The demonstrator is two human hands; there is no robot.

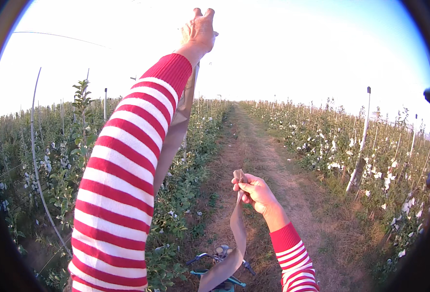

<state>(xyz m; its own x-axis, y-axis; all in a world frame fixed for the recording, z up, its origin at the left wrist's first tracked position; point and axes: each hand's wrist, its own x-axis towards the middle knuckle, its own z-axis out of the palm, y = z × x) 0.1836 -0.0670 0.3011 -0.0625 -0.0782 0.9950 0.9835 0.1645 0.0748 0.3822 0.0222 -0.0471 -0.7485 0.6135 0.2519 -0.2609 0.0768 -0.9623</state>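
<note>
Out between two orchard rows, under a big washed-out sky [273, 53], a worn dirt track [246, 131] with dry grass runs straight off toward the horizon. Leafy fruit trees line it, the left row [168, 243] crowding in close and the right row [317, 138] dotted all over with white patches [387, 180], too small to say exactly what they are. Next biggest thing is the left striped sleeve [115, 180], red and white, which covers a good chunk of the left side; the right striped sleeve [296, 265] comes in much lower. A pale pole [366, 117] leans on the right, and a thin bent pole [33, 121] stands on the far left. Down at the bottom edge there's a handlebar [246, 266] with round dials and some teal bodywork. As for the grey-brown strip [237, 228], it hangs from the right hand [258, 193], thumb and fingers pinched together on its bunched end, and drapes down in front of the handlebar. More grey-brown material [178, 129] shows beside the left sleeve; can't tell if it's the same piece. The left hand [198, 33] is up high, back toward us, a couple of fingers poking up, and I honestly can't tell what they grip.
</note>
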